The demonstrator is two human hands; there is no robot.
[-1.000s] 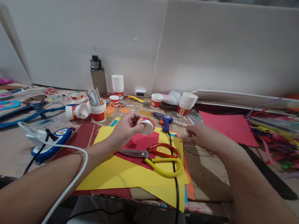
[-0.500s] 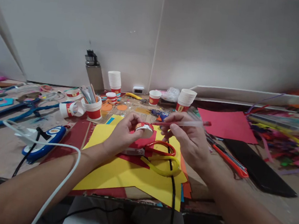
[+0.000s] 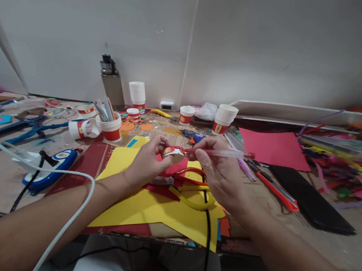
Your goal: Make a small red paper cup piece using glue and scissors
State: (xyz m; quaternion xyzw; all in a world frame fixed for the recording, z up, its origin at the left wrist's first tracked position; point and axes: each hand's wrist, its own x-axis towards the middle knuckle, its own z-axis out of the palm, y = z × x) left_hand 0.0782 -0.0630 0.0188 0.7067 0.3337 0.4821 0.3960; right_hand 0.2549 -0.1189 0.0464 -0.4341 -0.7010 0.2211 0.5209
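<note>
Pinched in my left hand [image 3: 150, 160] is a short red-and-white paper cup piece [image 3: 174, 153], tilted on its side. My right hand [image 3: 219, 169] grips a translucent pen with a red end [image 3: 227, 153], its tip side at the cup piece's right edge. Beneath both hands lie yellow paper sheets [image 3: 128, 209] with red paper on top. Scissors with red and yellow handles [image 3: 195, 204] rest on these sheets, partly hidden by my right hand. A black cable crosses the scissors.
Paper cup stacks [image 3: 224, 118], a cup of pens [image 3: 109, 128] and a bottle [image 3: 111, 85] stand behind. On the right are red paper [image 3: 273, 148], a red cutter [image 3: 278, 192] and a black phone-like slab [image 3: 313, 201]. A blue-white device [image 3: 52, 171] and white cable lie left.
My right hand has moved slightly left, bringing the pen up to the cup piece. My left hand keeps its hold on the piece. The whole view has shifted slightly.
</note>
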